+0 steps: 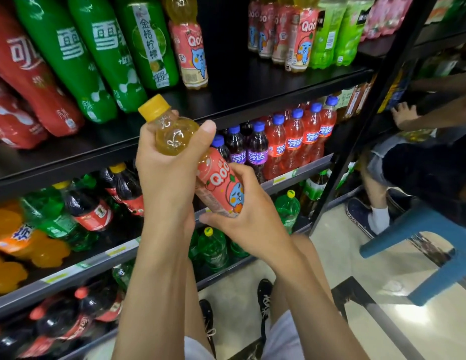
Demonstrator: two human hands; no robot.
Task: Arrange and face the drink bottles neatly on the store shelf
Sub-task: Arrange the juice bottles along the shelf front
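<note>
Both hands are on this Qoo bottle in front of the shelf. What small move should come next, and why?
Probably stand the held bottle upright in the gap on the upper shelf beside the lone Qoo bottle, label outward. It is tilted now, with the left hand gripping its top and the right hand its base. More Qoo bottles stand right of that gap.

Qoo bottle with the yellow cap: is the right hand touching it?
Touching: head view shows the right hand curled round the base of the Qoo bottle.

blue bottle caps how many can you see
7, in one row on the second shelf: three caps on dark bottles, then four caps on red bottles rightward. Others may be hidden behind.
</note>
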